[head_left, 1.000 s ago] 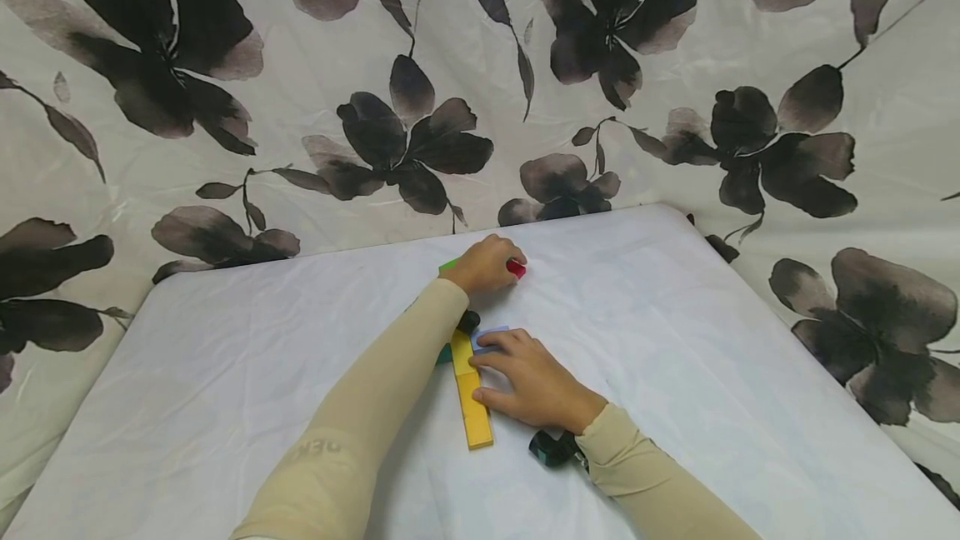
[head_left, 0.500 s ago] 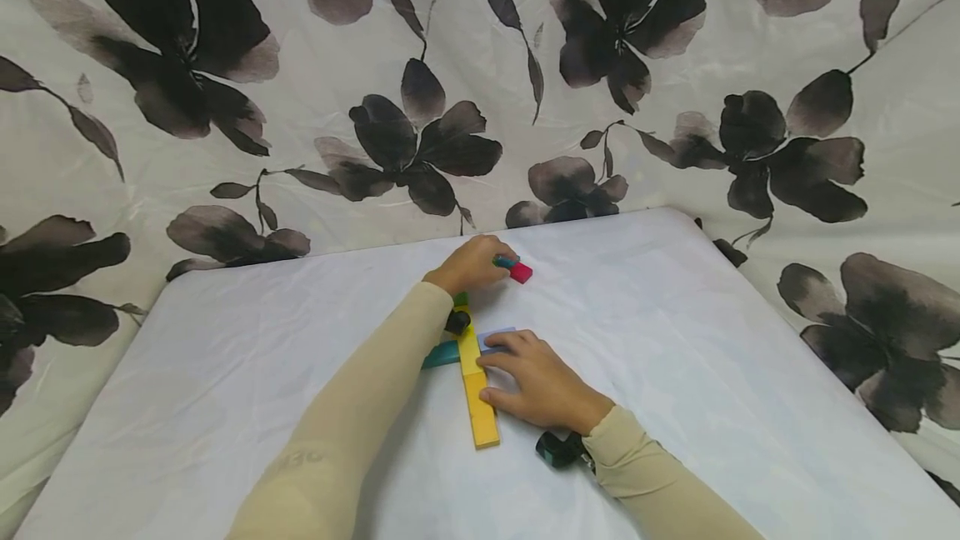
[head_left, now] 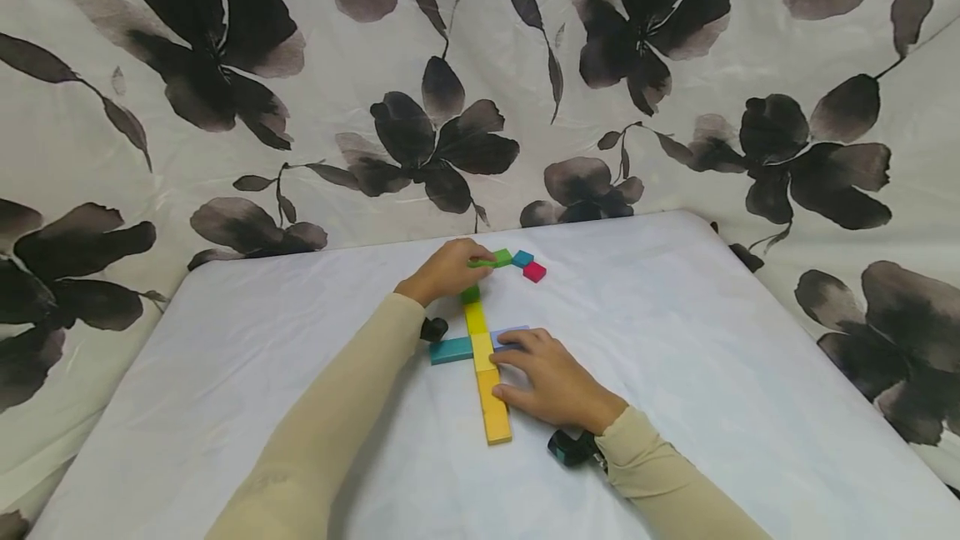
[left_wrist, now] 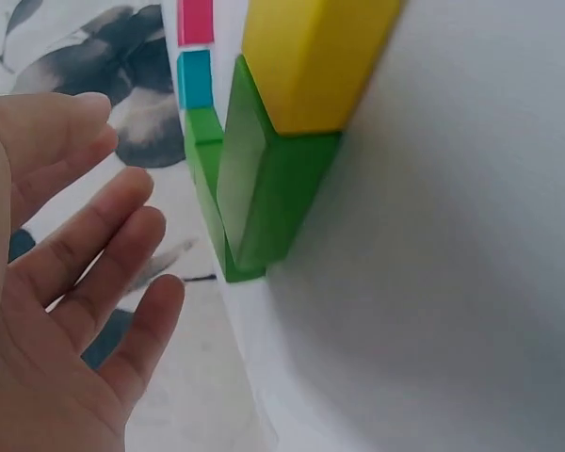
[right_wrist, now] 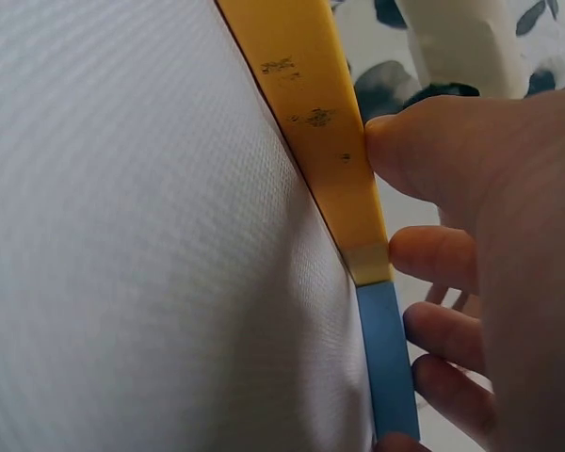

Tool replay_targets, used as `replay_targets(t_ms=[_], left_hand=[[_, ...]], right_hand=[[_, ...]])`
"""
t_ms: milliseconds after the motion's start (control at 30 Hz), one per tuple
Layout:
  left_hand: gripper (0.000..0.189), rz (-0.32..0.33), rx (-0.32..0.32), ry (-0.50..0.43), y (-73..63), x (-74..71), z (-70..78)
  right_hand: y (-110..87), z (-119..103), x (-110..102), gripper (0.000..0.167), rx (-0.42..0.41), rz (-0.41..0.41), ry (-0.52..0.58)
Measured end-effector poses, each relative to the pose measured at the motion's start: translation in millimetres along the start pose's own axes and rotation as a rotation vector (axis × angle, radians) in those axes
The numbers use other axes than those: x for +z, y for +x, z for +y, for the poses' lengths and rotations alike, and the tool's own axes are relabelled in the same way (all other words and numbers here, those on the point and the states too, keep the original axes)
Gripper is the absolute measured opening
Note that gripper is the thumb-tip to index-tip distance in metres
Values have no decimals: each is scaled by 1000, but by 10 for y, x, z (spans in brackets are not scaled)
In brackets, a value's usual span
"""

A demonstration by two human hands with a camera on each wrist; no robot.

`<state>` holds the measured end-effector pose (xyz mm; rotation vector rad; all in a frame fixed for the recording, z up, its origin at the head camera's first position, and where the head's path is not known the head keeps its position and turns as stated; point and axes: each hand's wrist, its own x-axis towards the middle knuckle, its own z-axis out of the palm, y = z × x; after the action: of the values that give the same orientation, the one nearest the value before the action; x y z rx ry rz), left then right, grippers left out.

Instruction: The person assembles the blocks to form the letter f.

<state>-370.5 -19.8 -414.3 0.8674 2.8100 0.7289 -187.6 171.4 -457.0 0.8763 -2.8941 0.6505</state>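
Observation:
Several coloured blocks lie in a column on the white table: an orange-yellow block (head_left: 493,417) nearest, two yellow blocks beyond it, then a green block (left_wrist: 287,193). A teal block (head_left: 452,350) and a blue block (right_wrist: 388,358) extend to either side. At the far end, a lighter green block (head_left: 502,257), a small teal block (head_left: 522,258) and a red block (head_left: 535,272) curve rightward. My left hand (head_left: 448,267) hovers beside the green blocks, its fingers loosely extended. My right hand (head_left: 555,382) rests beside the column, thumb and fingertips against the orange-yellow and blue blocks.
The white-covered table (head_left: 675,315) extends around the blocks. Behind it hangs a pale cloth (head_left: 525,173) with dark flowers. A dark camera (head_left: 573,447) is strapped at my right wrist, another dark camera (head_left: 433,329) at my left.
My left hand has withdrawn leftward from the small red and teal blocks, leaving them and the lighter green block uncovered. My right hand stays by the column. The head view has shifted slightly.

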Motion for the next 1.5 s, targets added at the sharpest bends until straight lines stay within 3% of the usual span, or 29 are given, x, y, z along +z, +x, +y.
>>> replay_targets(t_ms=[400,833,1133,1500], left_hand=[[29,27,8,-69,-411,-21,-136],[31,22,-46,-132,-878,61,-190],[29,64,-90,-123,-1166,114,-209],[30,44,-55,-133,-1379,132,-164]], right_hand=[[-12,6,1,40,-9,38,3],[6,8,-58,32,-23,132,37],[86,30,-110,27,64,173,86],[188,172,-194,25,101,204,91]])
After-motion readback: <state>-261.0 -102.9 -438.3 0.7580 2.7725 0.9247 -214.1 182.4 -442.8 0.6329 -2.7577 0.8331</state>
